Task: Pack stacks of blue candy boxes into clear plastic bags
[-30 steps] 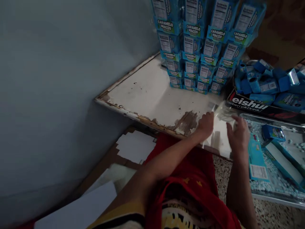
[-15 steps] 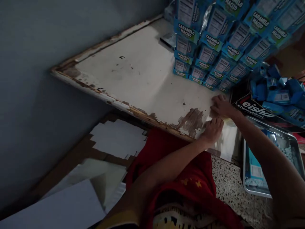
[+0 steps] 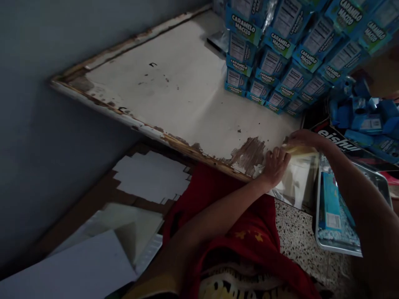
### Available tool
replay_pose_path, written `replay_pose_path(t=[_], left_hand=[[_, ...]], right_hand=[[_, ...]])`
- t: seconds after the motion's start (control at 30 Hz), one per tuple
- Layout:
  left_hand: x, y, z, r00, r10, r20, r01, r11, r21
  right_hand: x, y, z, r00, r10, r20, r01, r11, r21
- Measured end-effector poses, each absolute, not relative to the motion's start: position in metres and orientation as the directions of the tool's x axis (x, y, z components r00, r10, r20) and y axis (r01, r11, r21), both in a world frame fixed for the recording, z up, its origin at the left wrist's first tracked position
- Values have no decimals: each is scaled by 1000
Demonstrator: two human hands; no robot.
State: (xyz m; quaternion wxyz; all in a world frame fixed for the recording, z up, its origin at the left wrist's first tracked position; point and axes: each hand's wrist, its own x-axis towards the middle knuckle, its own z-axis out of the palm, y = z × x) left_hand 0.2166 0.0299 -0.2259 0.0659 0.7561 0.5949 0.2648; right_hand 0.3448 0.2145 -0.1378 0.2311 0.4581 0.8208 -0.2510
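A clear plastic sheet [image 3: 297, 176], possibly a bag or a stack of them, lies at the table's right corner with a yellowish far edge. My left hand [image 3: 276, 166] is closed at its left side, fingers curled onto the plastic. Across the far edge bends my right hand [image 3: 301, 139], also closed on the plastic; its fingertips are partly hidden. Both hands rest close together near a worn brown patch of the white tabletop [image 3: 193, 95].
Stacked blue boxes marked "Caramelo Macizo" [image 3: 277, 62] rise at the back right. A black carton [image 3: 336, 139] with blue packs and a metal tray [image 3: 318, 232] with blue packets stand at right. White sheets [image 3: 152, 176] lie below the table's left edge.
My right hand has moved right and a little nearer, and the plastic's yellowish edge now shows under it. My left hand stays nearly in place. The view has shifted slightly.
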Motion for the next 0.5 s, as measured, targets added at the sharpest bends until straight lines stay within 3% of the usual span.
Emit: replay_pose_path(t=[0.1, 0.27, 0.4, 0.5], left_hand=[[218, 31, -235, 104, 919, 380, 855, -278, 438], [222, 33, -245, 81, 923, 375, 883, -242, 403], [221, 31, -243, 171, 902, 396, 897, -309, 317], [219, 28, -238, 291, 854, 432, 877, -418, 237]], right_hand=[[354, 213, -132, -532, 543, -650, 810, 549, -205], [352, 201, -138, -679, 591, -436, 692, 713, -111], [340, 191, -147, -451, 799, -397, 851, 519, 77], [338, 186, -151, -382, 840, -386, 883, 454, 114]])
